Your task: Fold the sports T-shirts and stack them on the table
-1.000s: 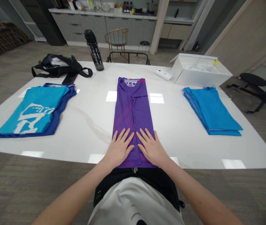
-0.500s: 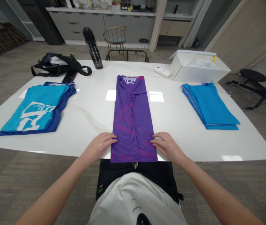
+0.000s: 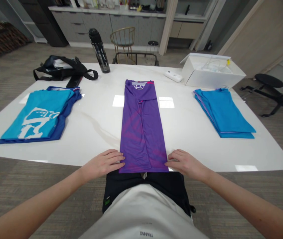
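Observation:
A purple shirt (image 3: 142, 126), folded into a long narrow strip, lies lengthwise on the white table in front of me, its collar at the far end. The near hem reaches the table's front edge. My left hand (image 3: 104, 162) rests at the strip's lower left side, fingers stretched out and apart with their tips on the fabric. At the lower right side is my right hand (image 3: 187, 164), its fingers extended and slightly bent, fingertips touching the cloth's edge. The thumbs are mostly hidden. Neither hand visibly grips the shirt.
On the left of the table (image 3: 99, 119) lie folded light-blue and dark-blue shirts (image 3: 42, 114), with a black bag (image 3: 61, 68) and phone (image 3: 74, 81) behind. A dark bottle (image 3: 99, 51) stands farther back. Folded blue clothing (image 3: 226, 114), a white box (image 3: 211, 71) and a small white device (image 3: 173, 76) are right.
Both hands have slid down along the shirt's sides toward the near hem. My right hand has also shifted slightly outward. The shirt stays folded in nearly the same place.

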`<state>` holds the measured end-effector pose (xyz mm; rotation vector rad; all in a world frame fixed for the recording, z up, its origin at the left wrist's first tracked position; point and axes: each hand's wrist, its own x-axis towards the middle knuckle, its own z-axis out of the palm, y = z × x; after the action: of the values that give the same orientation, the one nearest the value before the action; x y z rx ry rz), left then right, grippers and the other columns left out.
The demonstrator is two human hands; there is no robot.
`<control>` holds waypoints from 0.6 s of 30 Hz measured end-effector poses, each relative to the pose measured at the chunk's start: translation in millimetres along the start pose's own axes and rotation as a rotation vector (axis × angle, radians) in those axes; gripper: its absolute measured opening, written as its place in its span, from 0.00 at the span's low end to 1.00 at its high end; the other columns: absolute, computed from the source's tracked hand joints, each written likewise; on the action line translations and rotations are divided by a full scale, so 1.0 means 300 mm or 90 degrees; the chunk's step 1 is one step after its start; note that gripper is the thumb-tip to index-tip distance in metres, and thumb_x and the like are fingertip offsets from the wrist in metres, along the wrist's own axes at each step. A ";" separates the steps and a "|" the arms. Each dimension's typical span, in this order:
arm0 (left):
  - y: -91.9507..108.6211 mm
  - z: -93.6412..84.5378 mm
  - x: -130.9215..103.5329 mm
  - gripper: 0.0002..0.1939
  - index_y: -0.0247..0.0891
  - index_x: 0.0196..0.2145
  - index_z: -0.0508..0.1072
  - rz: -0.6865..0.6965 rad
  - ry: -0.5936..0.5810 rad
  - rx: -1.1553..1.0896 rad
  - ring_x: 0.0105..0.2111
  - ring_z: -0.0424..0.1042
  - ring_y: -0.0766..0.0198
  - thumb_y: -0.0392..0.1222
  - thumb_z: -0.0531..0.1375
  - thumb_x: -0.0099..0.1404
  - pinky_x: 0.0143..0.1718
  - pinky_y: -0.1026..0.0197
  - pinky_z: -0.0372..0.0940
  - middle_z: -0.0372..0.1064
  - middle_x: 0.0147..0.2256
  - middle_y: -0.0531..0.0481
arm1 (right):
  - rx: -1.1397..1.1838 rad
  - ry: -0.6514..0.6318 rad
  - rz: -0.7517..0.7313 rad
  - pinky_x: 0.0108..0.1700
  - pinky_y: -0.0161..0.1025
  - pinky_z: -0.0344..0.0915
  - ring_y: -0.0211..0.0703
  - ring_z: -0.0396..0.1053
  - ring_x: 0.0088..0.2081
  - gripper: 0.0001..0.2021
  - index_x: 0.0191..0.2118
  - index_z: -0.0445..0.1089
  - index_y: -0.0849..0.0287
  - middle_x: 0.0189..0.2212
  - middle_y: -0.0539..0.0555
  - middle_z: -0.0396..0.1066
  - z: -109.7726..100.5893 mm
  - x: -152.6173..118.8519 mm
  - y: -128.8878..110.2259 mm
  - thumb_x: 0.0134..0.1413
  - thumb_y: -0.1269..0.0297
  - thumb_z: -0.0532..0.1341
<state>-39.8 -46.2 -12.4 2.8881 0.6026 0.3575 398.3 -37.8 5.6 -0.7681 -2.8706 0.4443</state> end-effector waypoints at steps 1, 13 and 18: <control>-0.001 0.001 0.007 0.21 0.46 0.59 0.72 0.007 -0.004 -0.004 0.62 0.67 0.61 0.31 0.54 0.73 0.66 0.51 0.60 0.73 0.56 0.47 | -0.008 -0.011 -0.020 0.46 0.42 0.64 0.44 0.68 0.43 0.14 0.50 0.75 0.54 0.41 0.57 0.72 -0.003 0.003 0.000 0.69 0.71 0.54; -0.010 -0.029 0.102 0.13 0.42 0.51 0.76 -0.085 0.059 -0.156 0.51 0.73 0.62 0.35 0.55 0.74 0.59 0.55 0.66 0.78 0.47 0.46 | 0.131 0.033 0.071 0.43 0.38 0.67 0.42 0.70 0.43 0.13 0.48 0.74 0.53 0.42 0.56 0.72 -0.003 0.048 0.007 0.72 0.65 0.52; -0.048 -0.073 0.161 0.11 0.41 0.49 0.75 -0.201 0.155 -0.223 0.48 0.74 0.61 0.37 0.54 0.74 0.52 0.57 0.69 0.77 0.45 0.45 | 0.318 0.157 0.192 0.38 0.36 0.68 0.41 0.70 0.39 0.11 0.45 0.73 0.54 0.41 0.56 0.71 -0.027 0.106 0.031 0.72 0.63 0.52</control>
<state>-7.9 -10.6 15.1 2.3863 0.9166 0.6943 376.9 -12.0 12.1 -1.0627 -2.2770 0.9767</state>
